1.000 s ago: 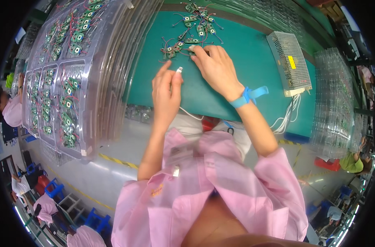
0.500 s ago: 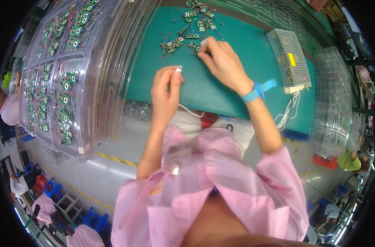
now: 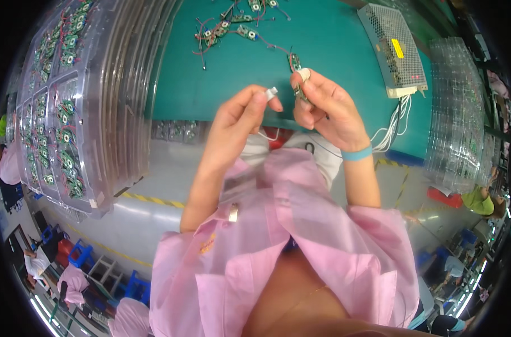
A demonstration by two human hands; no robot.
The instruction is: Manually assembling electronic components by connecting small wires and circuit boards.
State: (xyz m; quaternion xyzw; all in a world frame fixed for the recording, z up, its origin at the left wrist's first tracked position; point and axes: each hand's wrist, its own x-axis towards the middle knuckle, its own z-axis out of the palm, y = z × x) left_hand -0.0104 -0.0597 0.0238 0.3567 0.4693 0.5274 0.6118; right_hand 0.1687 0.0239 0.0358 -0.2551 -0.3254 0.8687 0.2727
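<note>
Between the thumb and fingers of my left hand (image 3: 236,121) is a white cable plug (image 3: 271,92), its tip pointing right. A white cable (image 3: 268,133) shows below that hand. My right hand (image 3: 333,109), with a white finger cover and a blue wrist strap (image 3: 357,154), is closed on a small green circuit board (image 3: 301,95), mostly hidden by the fingers. Just past those fingertips another board piece (image 3: 295,62) shows, with a red wire; I cannot tell whether it is joined to the held one. The plug and the held board are apart.
Several wired circuit boards (image 3: 224,29) lie on the green mat (image 3: 210,84). A perforated metal power supply (image 3: 395,50) with white cables stands at the right. Stacked clear trays (image 3: 98,140) of boards rise at the left, more clear trays (image 3: 457,112) at the right.
My right hand has drawn back from the pile toward me with a circuit board in its fingers. My left hand has moved right with the plug, closer to the right hand. The view has shifted too.
</note>
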